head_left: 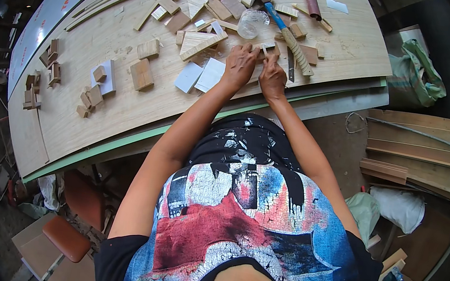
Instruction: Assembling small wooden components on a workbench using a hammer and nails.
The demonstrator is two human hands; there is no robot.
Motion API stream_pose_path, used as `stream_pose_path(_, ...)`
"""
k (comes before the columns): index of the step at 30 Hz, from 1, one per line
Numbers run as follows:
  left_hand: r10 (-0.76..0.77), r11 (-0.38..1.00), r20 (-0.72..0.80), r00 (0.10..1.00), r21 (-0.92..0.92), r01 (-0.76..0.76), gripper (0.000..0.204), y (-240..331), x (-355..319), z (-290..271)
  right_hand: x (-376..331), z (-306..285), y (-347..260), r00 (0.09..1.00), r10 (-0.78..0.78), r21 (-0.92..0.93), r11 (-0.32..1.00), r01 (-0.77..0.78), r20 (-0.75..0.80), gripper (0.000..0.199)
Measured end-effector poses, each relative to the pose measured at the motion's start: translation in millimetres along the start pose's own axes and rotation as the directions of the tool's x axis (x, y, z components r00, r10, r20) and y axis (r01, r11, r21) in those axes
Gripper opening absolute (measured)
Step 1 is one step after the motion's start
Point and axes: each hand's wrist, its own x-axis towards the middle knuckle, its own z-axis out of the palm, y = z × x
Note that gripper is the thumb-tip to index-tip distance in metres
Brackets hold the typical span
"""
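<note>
Both hands work close together near the front edge of the wooden worktop. My left hand (pixel 239 65) presses down with its fingers curled and close together; what lies under them is mostly hidden. Close beside it, my right hand (pixel 273 80) is closed, thumb and finger pinching at a small thin pale piece (pixel 265 50) between the hands. A claw hammer (pixel 298 49) with a blue and tan handle lies just right of them. Beside its handle is a narrow dark metal strip (pixel 290 65). Two white rectangular pieces (pixel 211 75) lie left of my left hand.
Behind the hands stands a clear round plastic thing (pixel 253 23). Loose wood blocks (pixel 196 6) and long strips (pixel 121 2) cover the far side. Small wooden assemblies (pixel 32 92) sit at far left. A dark red cylinder (pixel 312 5) lies at far right; boards (pixel 423 144) lean below.
</note>
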Motion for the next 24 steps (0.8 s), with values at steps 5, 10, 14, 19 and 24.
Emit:
stream_pose_path(5,0.052,0.994,-0.135,0.989,-0.086,-0.064,0.016,-7,-1,7,8,-5,-5,1.0,0.022,0.004,1.0,-0.022,-0.016,0.008)
stream_pose_path(10,0.039,0.995,-0.087,0.995,-0.088,-0.047,0.018,-7,0,6,16,-2,-4,0.999,0.034,-0.019,0.999,-0.034,-0.022,0.008)
stream_pose_path(14,0.026,0.996,-0.031,0.999,-0.081,-0.029,0.022,-4,1,1,15,1,-2,0.999,-0.027,-0.041,0.999,0.026,-0.019,0.008)
stream_pose_path(19,0.03,0.998,-0.031,0.999,-0.05,-0.031,0.02,-5,1,1,9,0,-2,0.999,-0.04,-0.087,0.995,0.042,0.021,0.01)
stream_pose_path(24,0.048,0.997,-0.113,0.992,-0.049,-0.053,0.011,-6,-1,6,2,-7,-5,0.998,-0.022,-0.09,0.996,0.028,0.057,0.009)
